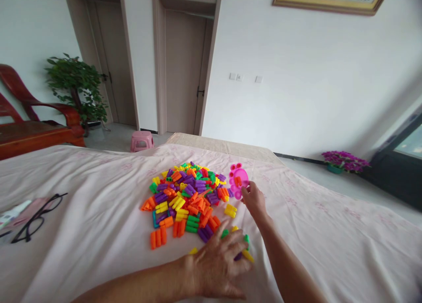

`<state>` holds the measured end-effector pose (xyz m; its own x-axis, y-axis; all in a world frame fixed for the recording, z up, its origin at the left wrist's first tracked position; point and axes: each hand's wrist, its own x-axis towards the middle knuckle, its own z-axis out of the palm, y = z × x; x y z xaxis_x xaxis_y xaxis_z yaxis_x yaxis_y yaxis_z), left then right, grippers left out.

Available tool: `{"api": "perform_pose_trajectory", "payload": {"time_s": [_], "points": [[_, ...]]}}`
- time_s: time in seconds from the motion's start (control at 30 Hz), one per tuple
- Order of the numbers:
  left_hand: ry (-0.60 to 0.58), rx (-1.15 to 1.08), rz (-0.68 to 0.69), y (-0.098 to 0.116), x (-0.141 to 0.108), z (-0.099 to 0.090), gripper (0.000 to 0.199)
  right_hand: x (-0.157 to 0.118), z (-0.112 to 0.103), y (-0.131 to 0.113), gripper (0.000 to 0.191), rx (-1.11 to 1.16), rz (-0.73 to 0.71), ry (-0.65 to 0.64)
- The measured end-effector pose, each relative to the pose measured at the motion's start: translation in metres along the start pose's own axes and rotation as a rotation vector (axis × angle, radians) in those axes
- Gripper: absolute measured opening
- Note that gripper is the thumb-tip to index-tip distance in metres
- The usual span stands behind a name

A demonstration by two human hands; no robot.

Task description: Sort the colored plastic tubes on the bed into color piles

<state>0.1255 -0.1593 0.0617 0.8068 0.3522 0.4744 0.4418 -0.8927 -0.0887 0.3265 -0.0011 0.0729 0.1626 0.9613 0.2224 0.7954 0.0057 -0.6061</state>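
Note:
My left hand (222, 261) is spread palm down, its fingers apart over several loose toy building blocks at the near right of the pile. Green and yellow blocks (248, 255) show around its fingertips. With its fingers closed on the rim, my right hand (255, 200) holds a bright pink paw-shaped dish (242, 176) at the pile's right edge. An orange block (238, 181) lies in the dish. The heaped pile of blocks (194, 191) is orange, yellow, green, purple and red. A single yellow block (230, 211) sits between the two hands.
A pale pink cloth (316, 232) covers the surface. Black-framed glasses (39, 217) lie at the left, beside a white object (15, 213). Beyond stand a pink stool (142, 140), a wooden armchair (39, 123), a green plant (77, 88) and purple flowers (344, 159).

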Motion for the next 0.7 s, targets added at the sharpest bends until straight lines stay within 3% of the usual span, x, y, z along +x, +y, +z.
{"api": "perform_pose_trajectory", "payload": {"time_s": [0.1, 0.17, 0.27, 0.5, 0.7], "points": [[-0.043, 0.084, 0.044, 0.006, 0.008, 0.014, 0.039, 0.017, 0.003, 0.012, 0.035, -0.215, 0.025, 0.012], [-0.028, 0.177, -0.033, -0.006, 0.012, 0.021, 0.029, 0.028, 0.006, 0.013, 0.032, -0.298, 0.015, -0.032], [-0.023, 0.284, -0.184, -0.031, 0.016, 0.024, 0.031, 0.039, 0.016, 0.006, 0.031, -0.367, -0.031, -0.086], [-0.051, 0.227, -0.379, -0.058, -0.003, 0.010, 0.027, 0.034, 0.046, -0.032, 0.029, -0.381, -0.259, -0.184], [0.072, 0.161, -0.492, -0.070, -0.033, -0.003, 0.039, 0.013, 0.056, -0.063, 0.026, -0.388, -0.329, -0.244]]}}
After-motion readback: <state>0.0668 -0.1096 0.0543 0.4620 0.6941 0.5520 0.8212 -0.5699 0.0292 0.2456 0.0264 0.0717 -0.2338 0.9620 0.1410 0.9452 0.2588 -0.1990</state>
